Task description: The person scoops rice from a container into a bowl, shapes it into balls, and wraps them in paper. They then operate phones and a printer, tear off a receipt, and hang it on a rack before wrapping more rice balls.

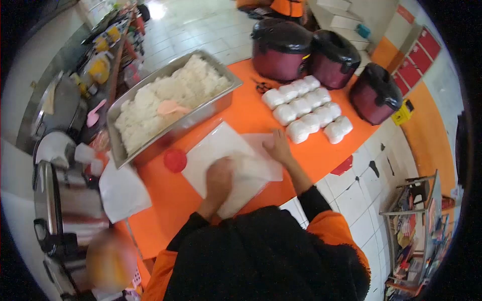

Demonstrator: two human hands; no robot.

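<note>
White, partly see-through wrapping sheets [216, 145] lie overlapping on the orange table, in front of my body. My left hand [219, 180] is over their left part, its fingers smeared by motion. Beside it, a pale blurred bundle [246, 168] stretches across the sheets toward the right. At the right edge of the sheets, my right hand [277, 148] has thumb and fingers closed on a wrapping sheet. Just left of the sheets sits a round red cup [175, 160]. Behind them, a deep steel pan [201, 120] holds cooked white rice [170, 90] with a pink rice paddle [171, 107] in it.
Rows of white wrapped bundles [304, 107] are on the right of the orange table [160, 215], near black scissors [262, 87]. Several dark red rice cookers [281, 50] stand along the far edge. A white sheet stack [120, 188] lies at left, beside a cluttered counter.
</note>
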